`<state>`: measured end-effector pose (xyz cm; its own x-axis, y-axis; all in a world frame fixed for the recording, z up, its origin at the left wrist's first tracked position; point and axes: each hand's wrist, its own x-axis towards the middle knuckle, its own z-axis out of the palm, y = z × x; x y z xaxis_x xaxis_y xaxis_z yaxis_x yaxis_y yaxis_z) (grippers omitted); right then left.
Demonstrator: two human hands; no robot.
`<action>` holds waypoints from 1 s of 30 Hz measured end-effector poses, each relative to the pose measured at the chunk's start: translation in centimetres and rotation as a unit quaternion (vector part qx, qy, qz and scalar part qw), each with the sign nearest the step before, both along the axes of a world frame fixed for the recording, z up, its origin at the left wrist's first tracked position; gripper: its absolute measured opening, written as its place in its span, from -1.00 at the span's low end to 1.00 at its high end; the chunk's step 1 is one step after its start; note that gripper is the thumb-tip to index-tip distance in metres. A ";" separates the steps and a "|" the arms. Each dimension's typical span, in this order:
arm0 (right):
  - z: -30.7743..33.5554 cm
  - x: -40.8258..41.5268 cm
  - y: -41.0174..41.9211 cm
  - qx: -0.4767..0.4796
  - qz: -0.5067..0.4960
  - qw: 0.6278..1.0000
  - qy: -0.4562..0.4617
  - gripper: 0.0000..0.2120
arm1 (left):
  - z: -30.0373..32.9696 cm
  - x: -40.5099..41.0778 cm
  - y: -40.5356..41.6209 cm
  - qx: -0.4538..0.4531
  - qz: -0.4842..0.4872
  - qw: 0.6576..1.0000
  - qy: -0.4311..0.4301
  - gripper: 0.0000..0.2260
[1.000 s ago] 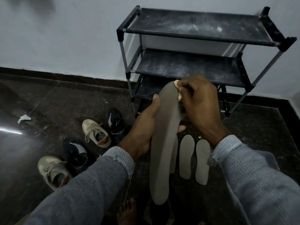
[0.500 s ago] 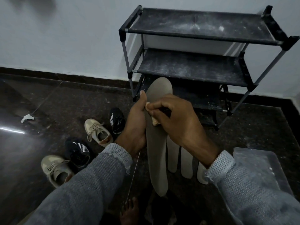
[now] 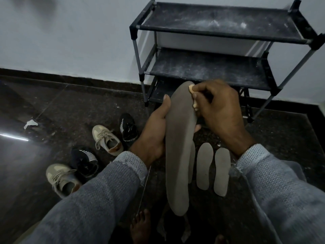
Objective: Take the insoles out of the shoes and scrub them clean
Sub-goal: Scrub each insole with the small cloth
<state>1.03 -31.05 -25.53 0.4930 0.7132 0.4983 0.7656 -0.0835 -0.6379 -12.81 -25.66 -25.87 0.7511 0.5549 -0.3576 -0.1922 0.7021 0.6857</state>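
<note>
Insoles out: left hand [image 3: 154,136] grips insole [image 3: 179,150] at frame centre, right hand [image 3: 219,108] pinches scrubbing cloth [image 3: 192,95] at its tip; floor insoles [image 3: 204,166] probably pending.

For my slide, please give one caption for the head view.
Left hand holds insole; right hand rubs it.

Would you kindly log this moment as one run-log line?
left hand: holds insole | right hand: rubs cloth at its top | floor: insoles, four shoes

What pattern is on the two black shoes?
White stripes on the black shoes, clearest in the head view.
</note>
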 end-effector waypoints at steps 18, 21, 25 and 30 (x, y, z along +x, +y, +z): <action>-0.6 -4.8 -1.0 -0.014 0.159 0.984 0.080 -0.93 | -0.6 -0.5 1.4 0.010 -0.006 0.999 -0.030 -0.33; -0.1 -5.6 -1.8 -0.066 0.236 0.954 0.172 -0.93 | -0.7 -0.9 1.7 -0.019 -0.006 0.998 -0.059 -0.31; 1.3 -5.8 -2.5 -0.135 0.329 0.907 0.225 -0.90 | -0.6 -1.3 2.2 -0.025 0.000 0.994 -0.111 -0.31; 0.9 -5.6 -2.3 -0.085 0.201 0.948 0.231 -0.89 | -0.4 -1.2 2.6 -0.027 0.001 0.990 -0.136 -0.31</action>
<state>-4.59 -33.39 -24.63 0.3025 0.9404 0.1557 0.3998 0.0231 -0.9163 -13.99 -23.02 -26.22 0.8222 0.5428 -0.1712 -0.3667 0.7353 0.5699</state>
